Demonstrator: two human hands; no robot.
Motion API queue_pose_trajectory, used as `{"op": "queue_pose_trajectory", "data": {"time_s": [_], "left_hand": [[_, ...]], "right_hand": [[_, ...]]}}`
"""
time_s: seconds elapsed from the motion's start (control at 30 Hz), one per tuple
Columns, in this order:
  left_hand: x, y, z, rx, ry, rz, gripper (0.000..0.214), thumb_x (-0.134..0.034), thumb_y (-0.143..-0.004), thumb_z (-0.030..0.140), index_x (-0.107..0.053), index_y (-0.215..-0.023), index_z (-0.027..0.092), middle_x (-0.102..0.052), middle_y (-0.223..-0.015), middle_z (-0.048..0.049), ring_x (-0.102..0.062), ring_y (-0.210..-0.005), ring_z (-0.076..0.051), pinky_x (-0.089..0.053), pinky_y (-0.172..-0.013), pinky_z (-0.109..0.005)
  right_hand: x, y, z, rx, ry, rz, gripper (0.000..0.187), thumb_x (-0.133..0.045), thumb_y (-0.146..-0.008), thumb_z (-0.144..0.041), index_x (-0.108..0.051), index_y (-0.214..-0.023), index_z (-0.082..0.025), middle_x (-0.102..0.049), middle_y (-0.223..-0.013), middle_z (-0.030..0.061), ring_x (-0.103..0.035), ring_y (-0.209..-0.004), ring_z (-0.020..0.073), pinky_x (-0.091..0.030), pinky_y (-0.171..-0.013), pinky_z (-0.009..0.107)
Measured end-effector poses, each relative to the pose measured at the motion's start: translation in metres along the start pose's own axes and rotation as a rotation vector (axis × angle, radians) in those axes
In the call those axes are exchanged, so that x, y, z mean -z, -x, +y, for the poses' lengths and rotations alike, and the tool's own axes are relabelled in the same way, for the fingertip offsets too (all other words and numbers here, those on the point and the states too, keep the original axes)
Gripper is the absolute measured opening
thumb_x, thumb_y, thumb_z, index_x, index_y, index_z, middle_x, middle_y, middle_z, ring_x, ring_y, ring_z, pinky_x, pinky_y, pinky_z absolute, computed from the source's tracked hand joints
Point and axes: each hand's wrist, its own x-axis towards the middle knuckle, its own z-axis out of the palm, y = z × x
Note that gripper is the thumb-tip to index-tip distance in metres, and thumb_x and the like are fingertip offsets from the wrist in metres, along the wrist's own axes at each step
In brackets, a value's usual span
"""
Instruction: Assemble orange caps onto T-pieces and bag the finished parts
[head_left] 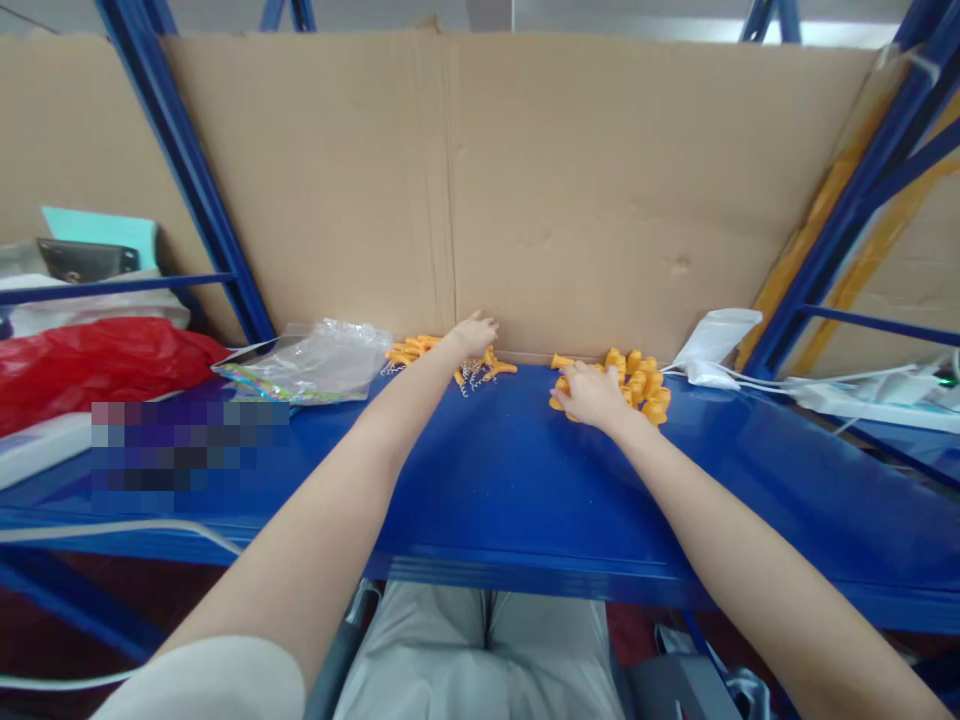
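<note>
Two Hands, Two Lots of Orange Parts

Left hand [474, 335]: yours, arm stretched forward, fingers part-way extended, palm down. Whether it has hold of anything cannot be told; the palm side is hidden.

Handles [411, 349]: orange, several, with thin metal coils [471, 374]. Lying in a loose lot on either side of your left hand and just on the near side of it, partly behind your wrist.

Right hand [596, 395]: yours, palm down, fingers spread and bent over the left edge of the second lot. Whether a piece is gripped cannot be told.

Caps [652, 390]: orange, rounded, heaped together under and to the right of your right hand. One flared piece [561, 361] lies just beyond its fingertips.

Clear bag [337, 350]: flat, left of your left hand, past the handles.

Red bag [112, 365]: crumpled, well to the left of the same hand.

White pouch [712, 345]: right of your right hand, beyond the caps.

Table [495, 480]: blue, beneath both hands.

Cardboard [600, 180]: upright, behind both hands.
</note>
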Motion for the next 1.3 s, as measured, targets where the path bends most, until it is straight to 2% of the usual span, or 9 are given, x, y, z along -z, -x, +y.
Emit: {"op": "queue_pose_trajectory", "data": {"time_s": [0.1,0.23,0.37,0.5,0.6,0.73,0.9,1.17,1.3], "left_hand": [[0.012,-0.011,0.025,0.038,0.061,0.017,0.035,-0.054,-0.081,0.009,-0.074,-0.109,0.017,-0.071,-0.121,-0.0127,-0.060,-0.123,-0.024,-0.031,-0.118,-0.044],[0.014,-0.029,0.070,-0.029,0.239,0.040,0.045,-0.043,-0.090,0.013,-0.062,-0.130,0.019,-0.066,-0.131,-0.0101,-0.062,-0.120,-0.022,-0.046,-0.104,-0.033],[0.000,-0.046,0.105,-0.145,0.376,0.006,0.049,-0.041,-0.096,0.018,-0.046,-0.145,0.016,-0.050,-0.151,-0.0088,-0.047,-0.137,-0.016,-0.036,-0.113,-0.027],[-0.012,-0.056,0.122,-0.078,0.398,-0.094,0.052,-0.044,-0.098,0.023,-0.039,-0.149,0.017,-0.037,-0.159,-0.0114,-0.035,-0.146,-0.020,-0.033,-0.116,-0.034],[-0.008,-0.056,0.124,-0.013,0.347,-0.078,0.044,-0.045,-0.097,0.023,-0.050,-0.141,0.017,-0.049,-0.149,-0.0145,-0.046,-0.138,-0.024,-0.039,-0.112,-0.037],[0.006,-0.051,0.121,0.092,0.265,-0.149,0.035,-0.050,-0.095,0.028,-0.065,-0.123,0.014,-0.064,-0.130,-0.0159,-0.061,-0.120,-0.026,-0.048,-0.099,-0.032],[0.015,-0.040,0.112,0.122,0.277,-0.156,0.038,-0.052,-0.095,0.035,-0.065,-0.122,0.012,-0.066,-0.128,-0.0153,-0.063,-0.119,-0.026,-0.049,-0.094,-0.029],[0.045,-0.029,0.084,0.284,0.599,0.194,0.032,-0.049,-0.098,0.034,-0.061,-0.110,0.008,-0.072,-0.105,-0.0163,-0.069,-0.096,-0.023,-0.050,-0.081,-0.030],[0.068,-0.015,0.090,0.164,0.910,0.381,0.024,-0.046,-0.099,0.035,-0.056,-0.103,0.013,-0.073,-0.086,-0.0076,-0.067,-0.076,-0.015,-0.050,-0.076,-0.027]], "right_hand": [[0.005,0.000,-0.001,-0.007,-0.015,0.087,0.031,-0.047,-0.092,-0.030,-0.066,-0.113,-0.018,-0.066,-0.123,0.0178,-0.058,-0.116,0.0345,-0.037,-0.097,0.054],[0.016,-0.004,0.016,-0.125,-0.144,0.316,0.032,-0.038,-0.092,-0.020,-0.067,-0.106,-0.018,-0.068,-0.116,0.0170,-0.059,-0.110,0.0325,-0.036,-0.094,0.051],[0.020,-0.008,0.049,-0.266,-0.275,0.571,0.033,-0.035,-0.089,-0.018,-0.064,-0.106,-0.018,-0.067,-0.113,0.0172,-0.058,-0.107,0.0316,-0.036,-0.091,0.047],[0.015,-0.011,0.069,-0.361,-0.354,0.676,0.032,-0.036,-0.086,-0.018,-0.063,-0.104,-0.018,-0.066,-0.111,0.0172,-0.059,-0.107,0.0311,-0.038,-0.090,0.046],[0.010,-0.013,0.074,-0.370,-0.406,0.729,0.030,-0.037,-0.084,-0.017,-0.062,-0.101,-0.018,-0.067,-0.107,0.0162,-0.059,-0.106,0.0307,-0.039,-0.091,0.047],[0.006,-0.017,0.079,-0.379,-0.459,0.790,0.027,-0.038,-0.082,-0.016,-0.060,-0.096,-0.020,-0.068,-0.101,0.0124,-0.061,-0.101,0.0282,-0.041,-0.091,0.045],[0.004,-0.019,0.077,-0.413,-0.475,0.779,0.024,-0.039,-0.081,-0.016,-0.060,-0.093,-0.019,-0.069,-0.099,0.0128,-0.063,-0.097,0.0274,-0.043,-0.089,0.044],[0.002,-0.018,0.053,-0.279,-0.529,0.613,0.026,-0.045,-0.086,-0.027,-0.065,-0.099,-0.017,-0.071,-0.103,0.0154,-0.064,-0.101,0.0306,-0.042,-0.096,0.052],[0.000,-0.023,0.035,-0.139,-0.793,0.530,0.038,-0.045,-0.093,-0.047,-0.066,-0.105,-0.019,-0.070,-0.116,0.0142,-0.062,-0.113,0.0291,-0.043,-0.102,0.050]]}}
